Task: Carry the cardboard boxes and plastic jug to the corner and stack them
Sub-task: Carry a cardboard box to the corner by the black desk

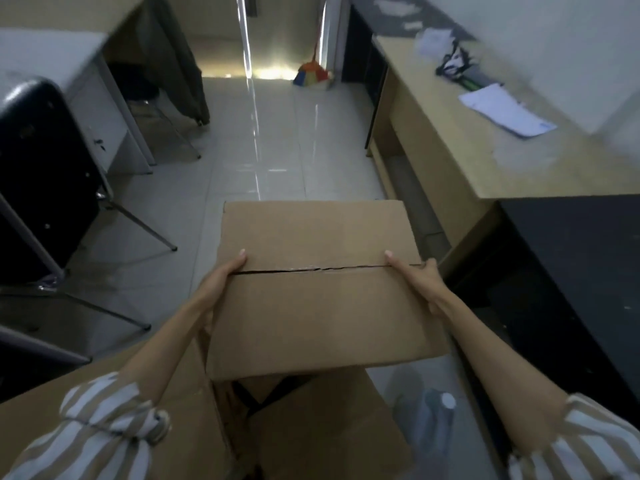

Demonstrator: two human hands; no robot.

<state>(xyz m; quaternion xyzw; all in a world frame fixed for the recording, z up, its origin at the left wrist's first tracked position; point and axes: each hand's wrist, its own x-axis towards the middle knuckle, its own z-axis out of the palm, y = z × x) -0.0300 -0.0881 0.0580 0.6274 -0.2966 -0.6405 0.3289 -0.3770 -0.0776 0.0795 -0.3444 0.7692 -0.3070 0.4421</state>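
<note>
I hold a closed brown cardboard box [318, 278] in front of me, above the floor, its top flaps meeting in a seam across the middle. My left hand [221, 278] grips its left side with the thumb on top. On the right side, my right hand [419, 275] grips it the same way. Below it lie more cardboard boxes: a large one [114, 403] at lower left and another [329, 434] under the held box. A clear plastic jug [433, 420] with a white cap stands on the floor at lower right.
A wooden desk [485, 161] with papers [505, 110] runs along the right, a dark cabinet [571, 289] nearer me. A black chair [41, 178] and a grey desk [104, 109] stand on the left. A tiled aisle [263, 140] leads to a colourful broom [311, 76].
</note>
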